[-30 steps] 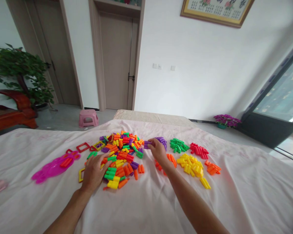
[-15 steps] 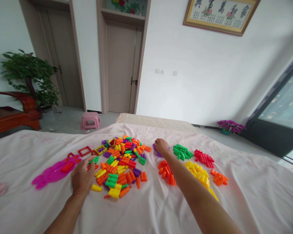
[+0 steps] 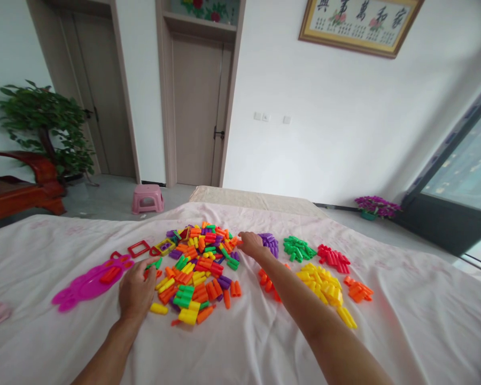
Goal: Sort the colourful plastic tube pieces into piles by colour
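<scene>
My right hand (image 3: 250, 245) is at the right edge of a mixed pile of plastic building pieces (image 3: 212, 264), palm down. Its fingers stretch toward an orange piece (image 3: 239, 240), and nothing shows in them. To the right of that hand lies a heap of purple pieces (image 3: 269, 244). My left hand (image 3: 136, 289) rests at the pile's left edge, fingers curved and apart. A green piece (image 3: 155, 263) and an orange piece (image 3: 157, 273) lie by its fingertips, some of which are hidden.
Green (image 3: 299, 249), red (image 3: 333, 258), yellow (image 3: 320, 283) and orange (image 3: 359, 290) heaps lie on the right. My forearm partly covers another orange group (image 3: 265, 280). A magenta animal-shaped board (image 3: 84, 286) and a red frame (image 3: 138, 248) sit left on the white cloth (image 3: 244, 353).
My right hand has moved left from the purple heap to the mixed pile's edge, uncovering the purple pieces. The left hand has stayed in place.
</scene>
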`<state>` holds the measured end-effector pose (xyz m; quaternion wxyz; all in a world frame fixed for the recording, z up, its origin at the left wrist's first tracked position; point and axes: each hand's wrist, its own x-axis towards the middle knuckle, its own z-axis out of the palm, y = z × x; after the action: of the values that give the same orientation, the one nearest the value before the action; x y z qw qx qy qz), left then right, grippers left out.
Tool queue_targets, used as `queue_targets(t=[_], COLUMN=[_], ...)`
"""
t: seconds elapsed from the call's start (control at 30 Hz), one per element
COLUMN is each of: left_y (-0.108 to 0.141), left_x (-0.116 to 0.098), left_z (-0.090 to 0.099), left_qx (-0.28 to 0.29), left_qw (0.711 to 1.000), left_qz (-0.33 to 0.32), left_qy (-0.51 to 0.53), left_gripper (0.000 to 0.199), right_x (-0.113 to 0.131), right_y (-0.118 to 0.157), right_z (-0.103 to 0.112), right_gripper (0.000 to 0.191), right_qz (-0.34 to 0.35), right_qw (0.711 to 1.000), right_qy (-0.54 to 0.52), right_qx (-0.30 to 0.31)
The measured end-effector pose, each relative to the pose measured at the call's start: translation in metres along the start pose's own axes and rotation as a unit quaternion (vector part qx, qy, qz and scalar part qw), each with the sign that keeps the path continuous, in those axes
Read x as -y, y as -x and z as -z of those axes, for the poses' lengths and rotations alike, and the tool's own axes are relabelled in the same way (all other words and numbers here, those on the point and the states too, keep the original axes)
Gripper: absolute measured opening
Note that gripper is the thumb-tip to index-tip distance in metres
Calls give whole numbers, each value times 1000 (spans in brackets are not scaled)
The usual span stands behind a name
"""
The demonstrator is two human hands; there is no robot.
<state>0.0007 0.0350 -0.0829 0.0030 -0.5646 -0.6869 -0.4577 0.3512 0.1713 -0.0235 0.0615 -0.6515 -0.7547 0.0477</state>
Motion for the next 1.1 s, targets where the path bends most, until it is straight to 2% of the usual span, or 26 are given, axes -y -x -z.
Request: queue_targets(t=[0.1, 0.23, 0.37, 0.53, 0.73, 0.87, 1.1], left_y=[0, -1, -1, -1, -1, 0, 0], left_x=[0, 1, 0, 0, 1, 1, 1], left_z=[-1, -2, -2, -1, -2, -1, -2], left_qx=[5, 15, 20, 21, 17, 15, 24], left_qw=[1000, 1000, 1000, 1000, 1000, 1000, 999], left_qz=[6, 11, 14, 19, 24, 24, 32], left_qy=[2, -4, -5, -5, -5, 2, 13], left_gripper=[30, 32, 33, 33, 33, 33, 33], right_x=[-3, -20, -37, -49, -50, -43, -36], right_y=[3, 9, 22, 51, 77, 89, 100], right_z=[3, 17, 29, 30, 27, 32, 39], right_gripper=[46, 52, 42, 31, 21, 23, 19], right_qz=[-5, -22, -50, -46, -76, -109, -103], right_qw=[1000, 996, 985, 977, 985, 992, 995], right_qy=[-23, -81, -159, -205, -153, -67, 4], right_qx=[12, 16, 35, 28, -16, -14, -19])
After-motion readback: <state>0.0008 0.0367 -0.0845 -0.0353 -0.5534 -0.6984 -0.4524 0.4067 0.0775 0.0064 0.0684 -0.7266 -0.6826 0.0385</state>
